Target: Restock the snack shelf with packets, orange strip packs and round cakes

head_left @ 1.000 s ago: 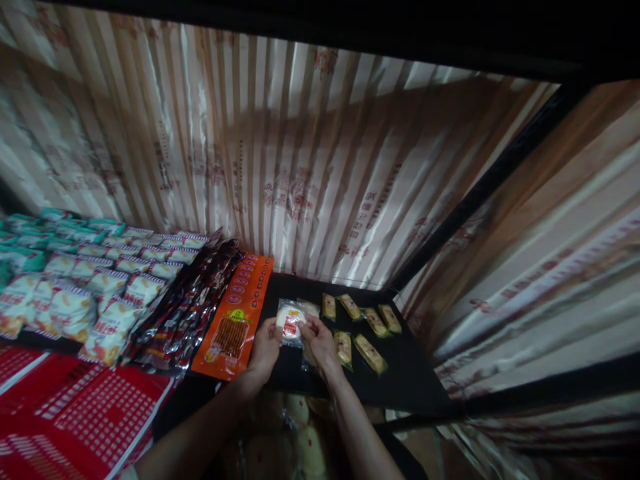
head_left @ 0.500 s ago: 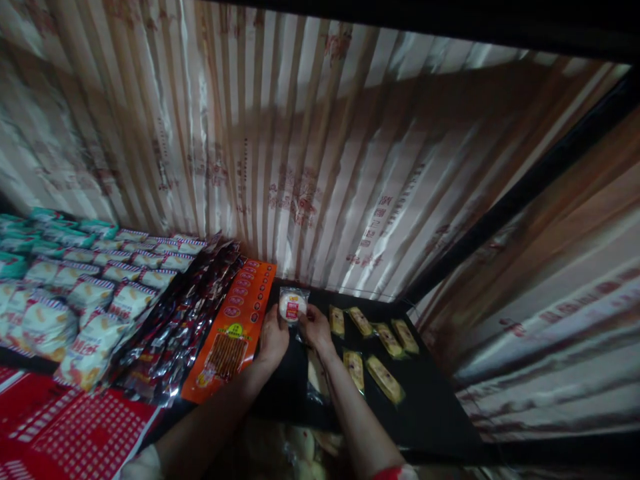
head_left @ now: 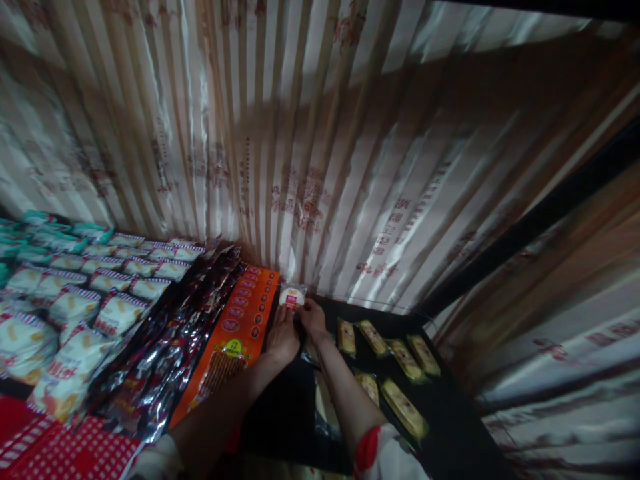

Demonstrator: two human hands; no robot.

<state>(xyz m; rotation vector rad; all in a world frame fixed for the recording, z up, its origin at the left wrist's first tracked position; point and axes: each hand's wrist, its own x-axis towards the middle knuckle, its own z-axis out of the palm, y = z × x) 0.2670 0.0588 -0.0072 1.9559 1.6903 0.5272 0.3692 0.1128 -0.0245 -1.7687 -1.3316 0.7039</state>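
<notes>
A small clear packet with a round white snack and a red label (head_left: 291, 297) lies at the back of the black table (head_left: 273, 413), against the pleated curtain. My left hand (head_left: 283, 339) rests flat with its fingers stretched onto the packet's lower left part. At the packet's right edge, my right hand (head_left: 314, 320) has its fingers closed on the wrapper. Beneath my right forearm, a pale packet (head_left: 325, 405) is partly hidden. Just left of my left hand is an orange pack of brown sticks (head_left: 225, 367).
Several yellow wrapped snacks (head_left: 405, 408) lie to the right. Dark shiny packs (head_left: 145, 373) and rows of white packets (head_left: 120, 313) fill the left, with green packets (head_left: 93, 232) behind. A red perforated basket (head_left: 75, 450) stands front left. A dark pole (head_left: 525, 227) slants at right.
My left hand has moved from the packet's left side onto its lower front, fingers now flat. The packet sits slightly farther back, near the curtain. The view has shifted a little.
</notes>
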